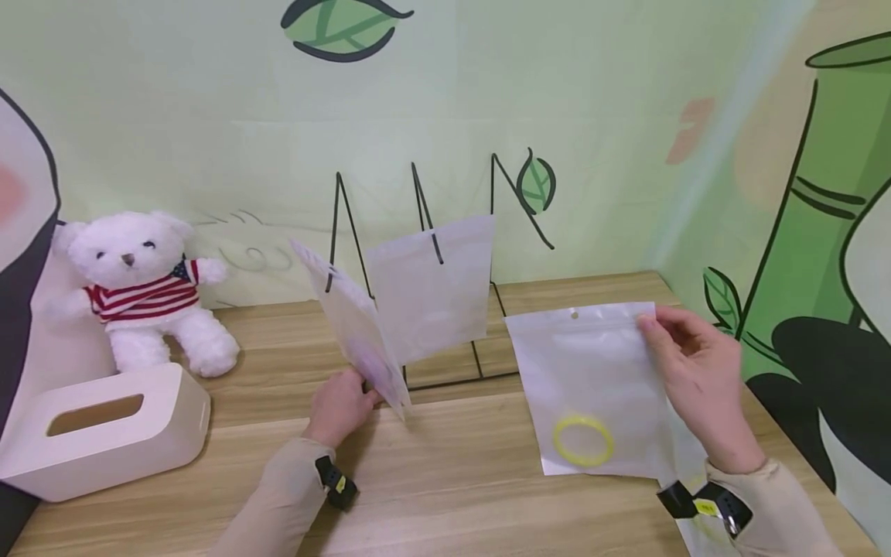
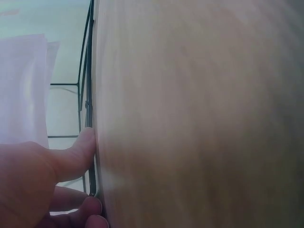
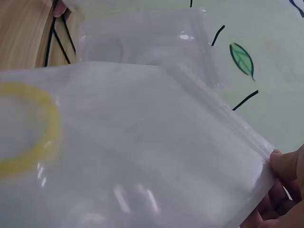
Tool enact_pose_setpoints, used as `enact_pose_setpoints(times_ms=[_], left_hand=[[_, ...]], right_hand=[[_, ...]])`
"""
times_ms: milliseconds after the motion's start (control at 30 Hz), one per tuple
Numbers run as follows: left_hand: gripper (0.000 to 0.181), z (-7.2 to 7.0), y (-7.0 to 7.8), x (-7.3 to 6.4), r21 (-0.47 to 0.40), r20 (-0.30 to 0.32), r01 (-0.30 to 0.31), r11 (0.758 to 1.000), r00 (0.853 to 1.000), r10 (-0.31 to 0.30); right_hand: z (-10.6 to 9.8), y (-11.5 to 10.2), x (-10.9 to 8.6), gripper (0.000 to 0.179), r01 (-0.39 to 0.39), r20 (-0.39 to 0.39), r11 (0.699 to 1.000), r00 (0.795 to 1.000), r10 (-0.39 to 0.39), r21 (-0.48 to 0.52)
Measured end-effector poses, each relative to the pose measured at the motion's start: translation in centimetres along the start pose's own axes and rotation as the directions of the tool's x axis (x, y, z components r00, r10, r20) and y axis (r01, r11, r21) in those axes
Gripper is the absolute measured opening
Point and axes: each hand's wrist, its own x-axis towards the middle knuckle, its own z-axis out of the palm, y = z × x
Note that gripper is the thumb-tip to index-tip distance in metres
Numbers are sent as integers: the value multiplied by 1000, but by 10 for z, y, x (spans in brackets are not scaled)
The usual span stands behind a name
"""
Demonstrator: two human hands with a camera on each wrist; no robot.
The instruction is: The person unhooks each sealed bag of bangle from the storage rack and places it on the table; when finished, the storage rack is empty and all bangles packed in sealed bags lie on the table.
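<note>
My right hand (image 1: 703,379) pinches the upper right corner of a clear-and-white zip bag (image 1: 592,363). A yellow ring (image 1: 584,463) lies low inside it; in the right wrist view the bag (image 3: 142,128) fills much of the picture. At the base of a black wire display rack (image 1: 459,381), my left hand (image 1: 341,406) grips the frame, the thumb against the wire in the left wrist view. Two similar bags hang on the rack's prongs: one near the middle (image 1: 431,298), the other at the left (image 1: 341,317), turned nearly edge-on. The right prong carries no bag.
A white teddy bear (image 1: 149,286) in a striped shirt sits at the back left, behind a pale tissue box (image 1: 146,456). Another bag (image 1: 696,538) lies by my right wrist, partly hidden. A printed green wall (image 1: 592,93) stands behind the wooden table (image 1: 452,464).
</note>
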Motion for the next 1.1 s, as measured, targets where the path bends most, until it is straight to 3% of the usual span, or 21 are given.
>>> enact_pose_setpoints(times_ms=[433, 833, 1100], left_hand=[[24, 1, 0, -1, 4, 5, 11, 1000, 1000, -11], [22, 1, -2, 0, -1, 3, 8, 1000, 1000, -8], [23, 0, 0, 0, 2, 5, 17, 1000, 1000, -17]], right_hand=[[13, 35, 4, 26, 11, 133, 995, 991, 2, -96], [18, 50, -3, 31, -54, 248, 985, 964, 95, -167], [21, 60, -4, 23, 15, 279, 983, 960, 38, -184]])
